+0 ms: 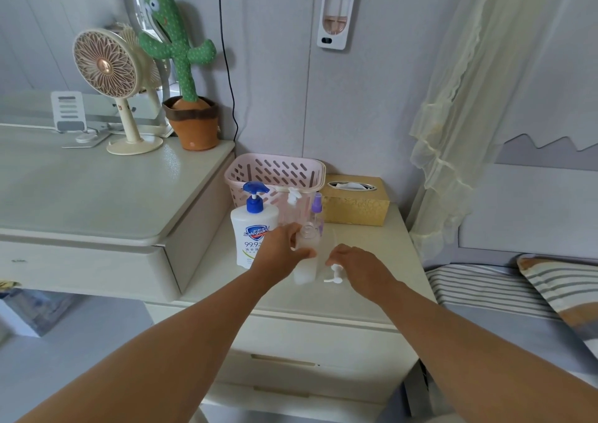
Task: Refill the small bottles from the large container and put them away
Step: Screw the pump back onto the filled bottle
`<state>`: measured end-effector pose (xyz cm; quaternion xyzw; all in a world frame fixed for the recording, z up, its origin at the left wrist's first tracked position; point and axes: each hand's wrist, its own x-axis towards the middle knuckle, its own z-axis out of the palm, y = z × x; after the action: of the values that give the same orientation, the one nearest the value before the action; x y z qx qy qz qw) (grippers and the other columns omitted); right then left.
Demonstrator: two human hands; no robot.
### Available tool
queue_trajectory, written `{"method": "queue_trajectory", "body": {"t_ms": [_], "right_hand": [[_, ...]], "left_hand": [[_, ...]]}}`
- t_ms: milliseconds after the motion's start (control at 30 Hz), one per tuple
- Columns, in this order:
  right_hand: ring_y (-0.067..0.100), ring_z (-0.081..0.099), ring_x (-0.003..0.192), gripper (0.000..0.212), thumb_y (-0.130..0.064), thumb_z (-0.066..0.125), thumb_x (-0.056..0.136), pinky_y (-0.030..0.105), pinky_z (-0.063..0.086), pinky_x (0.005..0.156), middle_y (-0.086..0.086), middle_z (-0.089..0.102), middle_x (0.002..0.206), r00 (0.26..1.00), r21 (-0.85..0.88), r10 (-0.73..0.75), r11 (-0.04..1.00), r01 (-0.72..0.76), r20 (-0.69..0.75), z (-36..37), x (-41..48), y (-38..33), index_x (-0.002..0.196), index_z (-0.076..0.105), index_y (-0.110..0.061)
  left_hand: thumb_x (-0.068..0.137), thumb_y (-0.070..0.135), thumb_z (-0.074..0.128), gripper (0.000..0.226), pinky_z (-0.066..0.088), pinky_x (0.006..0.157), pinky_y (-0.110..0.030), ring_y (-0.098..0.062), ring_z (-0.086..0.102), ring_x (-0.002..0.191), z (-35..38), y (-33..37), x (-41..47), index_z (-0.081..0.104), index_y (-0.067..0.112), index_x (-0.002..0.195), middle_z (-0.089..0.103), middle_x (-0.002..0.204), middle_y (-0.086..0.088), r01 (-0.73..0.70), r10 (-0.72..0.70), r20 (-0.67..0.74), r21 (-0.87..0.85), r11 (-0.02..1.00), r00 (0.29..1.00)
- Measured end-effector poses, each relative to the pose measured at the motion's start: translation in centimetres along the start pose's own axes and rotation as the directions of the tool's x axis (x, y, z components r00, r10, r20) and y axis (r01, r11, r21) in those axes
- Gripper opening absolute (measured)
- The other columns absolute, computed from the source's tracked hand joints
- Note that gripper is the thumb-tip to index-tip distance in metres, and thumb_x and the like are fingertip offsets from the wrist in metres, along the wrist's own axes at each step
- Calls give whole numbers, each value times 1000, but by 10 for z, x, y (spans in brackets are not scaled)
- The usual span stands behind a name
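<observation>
A large white soap container with a blue pump stands on the nightstand. Just right of it my left hand grips a small clear uncapped bottle holding pale liquid. My right hand holds a small white pump cap beside that bottle. Behind stand a pink-tinted small bottle with a white pump and a small bottle with a purple spray top. A pink slotted basket sits at the back.
A gold tissue box sits right of the basket. The higher dresser on the left carries a fan and a plush cactus in a pot. A bed with a striped sheet lies to the right.
</observation>
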<state>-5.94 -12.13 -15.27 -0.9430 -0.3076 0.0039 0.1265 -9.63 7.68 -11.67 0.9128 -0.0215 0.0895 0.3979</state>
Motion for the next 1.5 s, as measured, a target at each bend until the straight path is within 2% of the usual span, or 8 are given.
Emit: {"method": "queue_trajectory", "body": {"t_ms": [333, 600, 767, 867, 933, 1033, 1300, 1500], "right_hand": [[22, 54, 80, 21, -7, 54, 85, 34, 45, 70, -3, 53, 103, 993, -201, -118, 972, 119, 16, -8, -19, 0, 101, 58, -20], [13, 57, 79, 7, -17, 60, 90, 31, 50, 69, -6, 59, 97, 933, 231, -12, 968, 102, -361, -49, -29, -14, 97, 60, -20], [4, 62, 83, 12, -21, 61, 91, 13, 48, 69, -10, 63, 96, 836, 521, 186, 843, 134, -516, -77, -29, -36, 103, 61, -22], [9, 64, 85, 18, -16, 58, 92, 23, 52, 73, -5, 66, 94, 791, 648, 273, 737, 194, -548, -92, -28, -46, 110, 60, -18], [15, 66, 85, 14, -15, 55, 94, 32, 56, 75, -3, 66, 94, 769, 681, 278, 682, 265, -576, -101, -29, -53, 108, 59, -15], [10, 66, 81, 13, -17, 50, 97, 25, 56, 73, 1, 67, 94, 755, 708, 268, 618, 342, -599, -111, -29, -63, 108, 57, -16], [7, 63, 76, 10, -19, 49, 98, 22, 54, 72, 2, 66, 90, 759, 697, 230, 612, 373, -609, -123, -29, -77, 105, 55, -22], [10, 64, 77, 12, -20, 49, 98, 26, 56, 76, -6, 65, 88, 776, 681, 221, 652, 334, -591, -128, -32, -79, 108, 55, -16]], "left_hand": [[76, 33, 78, 44, 41, 68, -17, -13, 61, 88, 1, -1, -1, 62, 17, 114, 67, 104, 1, 24, -24, -18, 3, 1000, 1000], [74, 28, 79, 35, 47, 71, -21, -15, 62, 85, -2, 5, -4, 64, 16, 104, 67, 95, 1, 22, -22, -1, -23, 1000, 1000], [73, 27, 80, 32, 43, 63, -16, -15, 61, 81, -5, 9, -6, 64, 17, 99, 65, 88, 3, 24, -24, 4, -25, 999, 1000], [72, 26, 81, 35, 47, 68, -21, -16, 62, 82, -6, 10, -6, 65, 15, 102, 65, 87, 3, 39, -38, 8, -32, 999, 999], [71, 25, 82, 34, 49, 70, -23, -17, 64, 83, -7, 11, -7, 65, 16, 99, 66, 87, 2, 43, -42, 12, -39, 998, 999], [71, 25, 82, 31, 46, 66, -18, -16, 63, 81, -7, 12, -7, 62, 23, 94, 65, 85, 4, 46, -46, 11, -50, 998, 999], [67, 23, 84, 26, 39, 59, -22, -15, 54, 66, -7, 12, -9, 60, 23, 77, 64, 73, -3, 52, -52, 0, -64, 997, 999], [70, 23, 83, 32, 42, 62, -20, -16, 60, 74, -7, 11, -9, 65, 14, 95, 66, 81, 1, 65, -64, 10, -69, 996, 998]]}}
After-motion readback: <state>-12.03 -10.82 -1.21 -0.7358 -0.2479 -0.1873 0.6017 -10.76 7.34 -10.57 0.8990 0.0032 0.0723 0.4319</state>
